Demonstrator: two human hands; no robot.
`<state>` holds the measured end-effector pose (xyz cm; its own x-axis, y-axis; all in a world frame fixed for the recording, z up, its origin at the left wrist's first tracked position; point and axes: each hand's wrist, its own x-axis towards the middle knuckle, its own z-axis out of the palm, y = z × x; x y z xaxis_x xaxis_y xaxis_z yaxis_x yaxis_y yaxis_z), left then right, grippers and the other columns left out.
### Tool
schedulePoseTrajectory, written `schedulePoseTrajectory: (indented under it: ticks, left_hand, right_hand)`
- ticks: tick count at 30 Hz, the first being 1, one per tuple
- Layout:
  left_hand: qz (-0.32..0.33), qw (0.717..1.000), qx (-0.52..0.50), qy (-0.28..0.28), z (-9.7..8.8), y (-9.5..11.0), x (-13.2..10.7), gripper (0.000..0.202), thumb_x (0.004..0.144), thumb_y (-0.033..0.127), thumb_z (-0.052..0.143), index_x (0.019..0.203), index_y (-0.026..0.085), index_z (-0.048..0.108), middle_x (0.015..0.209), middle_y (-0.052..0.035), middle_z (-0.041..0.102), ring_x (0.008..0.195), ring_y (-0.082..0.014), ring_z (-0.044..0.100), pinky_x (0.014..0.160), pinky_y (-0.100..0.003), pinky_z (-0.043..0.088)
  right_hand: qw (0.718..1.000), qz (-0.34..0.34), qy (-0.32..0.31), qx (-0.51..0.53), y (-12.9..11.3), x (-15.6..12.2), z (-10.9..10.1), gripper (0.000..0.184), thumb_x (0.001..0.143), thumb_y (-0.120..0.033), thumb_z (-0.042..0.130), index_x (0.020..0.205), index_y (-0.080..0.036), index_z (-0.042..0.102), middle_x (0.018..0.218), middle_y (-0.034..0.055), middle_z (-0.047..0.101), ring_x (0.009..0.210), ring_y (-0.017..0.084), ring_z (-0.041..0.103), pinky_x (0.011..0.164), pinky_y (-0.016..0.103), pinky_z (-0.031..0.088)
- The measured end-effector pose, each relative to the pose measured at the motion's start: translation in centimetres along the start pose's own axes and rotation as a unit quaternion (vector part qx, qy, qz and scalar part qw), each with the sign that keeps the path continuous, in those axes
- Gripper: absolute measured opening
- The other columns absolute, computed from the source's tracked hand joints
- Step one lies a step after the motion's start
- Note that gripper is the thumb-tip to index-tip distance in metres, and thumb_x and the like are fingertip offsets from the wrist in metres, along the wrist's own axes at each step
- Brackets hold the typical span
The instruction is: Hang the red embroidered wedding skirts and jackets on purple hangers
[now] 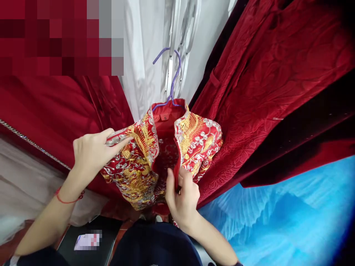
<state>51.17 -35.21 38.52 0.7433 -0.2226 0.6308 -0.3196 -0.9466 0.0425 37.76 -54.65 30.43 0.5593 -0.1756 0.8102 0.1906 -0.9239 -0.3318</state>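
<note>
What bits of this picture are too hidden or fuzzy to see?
Head view only:
The patch, top left: blurred into squares.
The card, bottom left: print blurred.
The hanger: its arms hide inside the jacket.
The right hand: fingertips tucked behind the jacket's front edge.
The jacket's hem: partly behind the right hand.

Bare left hand at 9 o'clock, back up, thumb and fingers pinched together, forearm from 7 o'clock, right hand at 6 o'clock, fingers curled closed, forearm from 5 o'clock
</note>
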Motion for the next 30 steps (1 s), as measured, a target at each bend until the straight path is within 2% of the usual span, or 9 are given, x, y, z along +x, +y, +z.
schedulePoseTrajectory:
  ticks: [4, 7, 12, 14, 16, 19, 21, 26, 30]
  left_hand:
    - [0.004, 0.996, -0.077, 0.036, 1.2, -1.3, 0.8, 0.053, 0.072, 0.078, 0.065, 0.070, 0.025, 0.063, 0.054, 0.0012, 0.053, 0.053, -0.0170, 0.050, 0.056, -0.026, 0.025]
    - [-0.005, 0.983, -0.173, 0.057, 1.9, -2.0, 1.1, 0.048, 0.070, 0.072, 0.073, 0.081, 0.025, 0.069, 0.066, 0.0014, 0.064, 0.063, -0.0167, 0.059, 0.062, -0.026, 0.036]
    - [-0.036, 0.868, -0.490, 0.075, 4.9, -4.7, 0.8, 0.056, 0.063, 0.055, 0.086, 0.103, 0.020, 0.070, 0.093, -0.0020, 0.072, 0.080, -0.0152, 0.066, 0.073, -0.024, 0.049]
    - [-0.060, 0.803, -0.584, 0.100, 7.5, -6.3, 0.3, 0.066, 0.064, 0.064, 0.081, 0.108, 0.017, 0.069, 0.098, -0.0039, 0.071, 0.085, -0.0152, 0.065, 0.076, -0.024, 0.049]
    - [-0.104, 0.774, -0.619, 0.079, 10.4, -7.9, -0.5, 0.076, 0.066, 0.078, 0.070, 0.109, 0.016, 0.068, 0.091, -0.0032, 0.071, 0.077, -0.0141, 0.061, 0.072, -0.025, 0.049]
    - [-0.147, 0.805, -0.575, 0.011, 13.3, -9.7, -1.6, 0.077, 0.062, 0.083, 0.069, 0.095, 0.014, 0.068, 0.073, -0.0009, 0.067, 0.065, -0.0128, 0.055, 0.067, -0.026, 0.049]
    - [-0.153, 0.824, -0.545, 0.011, 13.5, -10.2, -2.2, 0.068, 0.061, 0.075, 0.076, 0.087, 0.013, 0.068, 0.068, 0.0010, 0.064, 0.063, -0.0116, 0.051, 0.064, -0.024, 0.046]
    - [-0.074, 0.928, -0.330, 0.157, 9.4, -9.6, -2.9, 0.043, 0.078, 0.044, 0.077, 0.055, 0.014, 0.056, 0.050, 0.0083, 0.034, 0.052, -0.0051, 0.029, 0.054, -0.020, 0.027]
    - [-0.035, 0.945, -0.191, 0.262, 6.3, -8.5, -3.5, 0.050, 0.079, 0.034, 0.076, 0.048, 0.014, 0.043, 0.048, 0.0092, 0.023, 0.048, -0.0038, 0.020, 0.052, -0.021, 0.019]
  right_hand:
    - [0.997, -0.045, -0.052, -0.044, 1.7, -2.4, 4.0, 0.031, 0.096, -0.006, 0.036, 0.121, -0.013, 0.054, 0.069, 0.0051, 0.067, 0.051, 0.016, 0.060, 0.046, 0.025, 0.044]
    - [0.992, 0.000, -0.124, 0.025, 4.2, -4.3, 4.5, 0.040, 0.097, -0.010, 0.038, 0.137, -0.012, 0.045, 0.099, 0.0135, 0.071, 0.076, 0.020, 0.070, 0.060, 0.028, 0.056]
    - [0.992, 0.122, -0.032, 0.019, 10.2, -5.4, -1.1, 0.021, 0.098, -0.024, 0.051, 0.118, -0.020, 0.057, 0.099, 0.0087, 0.067, 0.087, 0.020, 0.068, 0.075, 0.033, 0.057]
    - [0.987, 0.152, 0.012, -0.047, 12.8, -4.8, -3.2, 0.019, 0.097, -0.030, 0.053, 0.110, -0.018, 0.059, 0.095, 0.0087, 0.066, 0.082, 0.019, 0.065, 0.073, 0.033, 0.055]
    - [0.981, 0.165, 0.005, -0.104, 15.1, -3.9, -4.3, 0.032, 0.096, -0.039, 0.055, 0.116, -0.016, 0.058, 0.100, 0.0116, 0.066, 0.086, 0.022, 0.065, 0.073, 0.034, 0.055]
    - [0.966, 0.210, -0.060, -0.140, 17.5, -2.6, -4.1, 0.059, 0.091, -0.048, 0.058, 0.135, -0.010, 0.048, 0.110, 0.0167, 0.067, 0.083, 0.024, 0.067, 0.063, 0.034, 0.051]
    - [0.949, 0.250, -0.090, -0.172, 18.2, -1.9, -3.4, 0.058, 0.091, -0.043, 0.056, 0.136, -0.007, 0.048, 0.105, 0.0162, 0.070, 0.073, 0.022, 0.065, 0.056, 0.032, 0.045]
    - [0.942, 0.182, -0.011, -0.281, 16.3, -2.0, -3.7, 0.024, 0.092, -0.024, 0.045, 0.096, -0.015, 0.067, 0.083, 0.0086, 0.068, 0.067, 0.018, 0.061, 0.057, 0.028, 0.038]
    - [0.953, 0.115, 0.074, -0.271, 13.8, -3.3, -5.3, 0.016, 0.091, -0.026, 0.051, 0.092, -0.017, 0.064, 0.071, 0.0022, 0.061, 0.060, 0.014, 0.057, 0.056, 0.025, 0.039]
